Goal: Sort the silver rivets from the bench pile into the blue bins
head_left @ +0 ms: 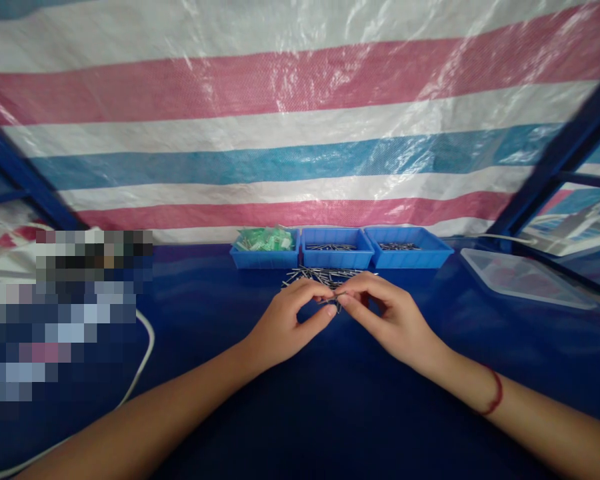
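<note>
Two hands meeting just in front of the pile of metal pins (325, 275) on the blue desk (330, 400), left hand (285, 323) and right hand (387, 313) fingers pinched together on one small pin (336, 301), three blue bins (337, 247) just behind the pile, clear lid (523, 277) well right of it

We have three bins in a row at the back of the table (330, 400): the left bin (265, 256), the middle bin (337, 257) and the right bin (410, 255), touching side by side. Just before them lies a pile of pins (320, 275). Our left hand (285, 327) and right hand (387, 317) meet before the pile, fingertips together. A lid (525, 277) lies to the right, a cable (143, 360) to the left.
</note>
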Demonstrator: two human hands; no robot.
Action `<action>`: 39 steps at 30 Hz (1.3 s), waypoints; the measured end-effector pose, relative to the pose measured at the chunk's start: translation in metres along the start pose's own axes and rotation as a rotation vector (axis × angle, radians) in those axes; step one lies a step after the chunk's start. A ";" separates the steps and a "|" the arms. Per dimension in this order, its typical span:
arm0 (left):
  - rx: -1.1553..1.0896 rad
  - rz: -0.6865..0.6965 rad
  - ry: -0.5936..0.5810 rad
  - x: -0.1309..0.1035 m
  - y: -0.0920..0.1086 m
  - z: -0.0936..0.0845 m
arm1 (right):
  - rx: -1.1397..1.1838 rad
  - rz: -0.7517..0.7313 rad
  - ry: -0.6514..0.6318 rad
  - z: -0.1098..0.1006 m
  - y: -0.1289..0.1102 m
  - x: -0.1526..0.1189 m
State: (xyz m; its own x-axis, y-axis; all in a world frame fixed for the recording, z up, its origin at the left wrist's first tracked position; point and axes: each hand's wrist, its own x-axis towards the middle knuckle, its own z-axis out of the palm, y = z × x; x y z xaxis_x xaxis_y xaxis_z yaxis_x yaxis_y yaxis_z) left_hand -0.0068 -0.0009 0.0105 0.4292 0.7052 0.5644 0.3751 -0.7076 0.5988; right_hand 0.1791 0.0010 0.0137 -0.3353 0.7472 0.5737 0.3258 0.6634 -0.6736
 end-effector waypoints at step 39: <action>0.611 -0.162 -0.084 0.002 -0.025 -0.017 | 0.431 0.647 0.435 -0.027 0.050 0.021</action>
State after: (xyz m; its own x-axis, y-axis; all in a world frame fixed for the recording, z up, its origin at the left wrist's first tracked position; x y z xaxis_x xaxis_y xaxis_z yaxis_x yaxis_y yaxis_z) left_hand -0.0294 0.0186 0.0066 0.3815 0.8172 0.4320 0.8310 -0.5079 0.2269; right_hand 0.2119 0.0512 0.0049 0.1931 0.9773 0.0871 -0.0551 0.0995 -0.9935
